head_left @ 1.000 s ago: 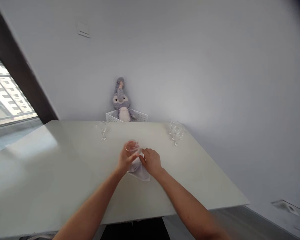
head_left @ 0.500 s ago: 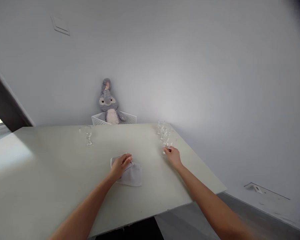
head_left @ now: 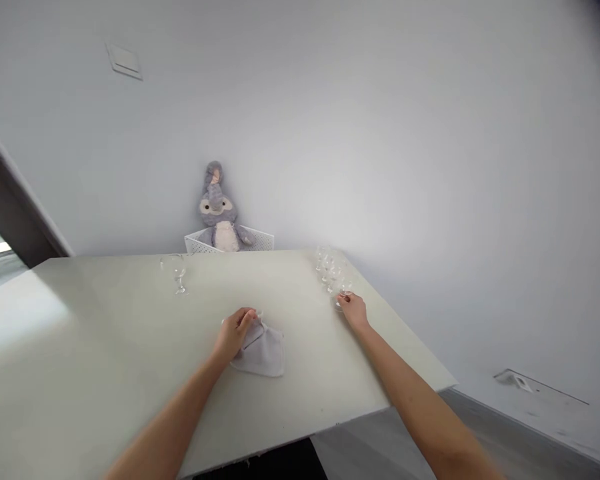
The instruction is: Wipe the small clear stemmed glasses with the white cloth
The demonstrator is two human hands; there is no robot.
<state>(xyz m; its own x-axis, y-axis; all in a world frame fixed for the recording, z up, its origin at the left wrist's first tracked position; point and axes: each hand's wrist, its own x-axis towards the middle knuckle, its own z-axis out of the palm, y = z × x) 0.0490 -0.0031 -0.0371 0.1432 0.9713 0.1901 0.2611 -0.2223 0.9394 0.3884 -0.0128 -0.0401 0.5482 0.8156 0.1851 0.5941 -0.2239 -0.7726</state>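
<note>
My left hand is closed on the upper left part of a pale grey cloth, which lies on the white table. At the right, my right hand pinches the stem of a clear glass at the near end of a row. Several other clear stemmed glasses stand behind it, towards the table's back right corner. One more stemmed glass stands alone at the back left, away from both hands.
Behind the table's back edge, a grey plush toy sits in a white perforated basket against the wall. The table's right edge runs close beside the glasses and my right forearm.
My right hand has moved slightly right with the glass, closer to the row. My left hand has drawn a little left and its fingers have closed on the cloth.
</note>
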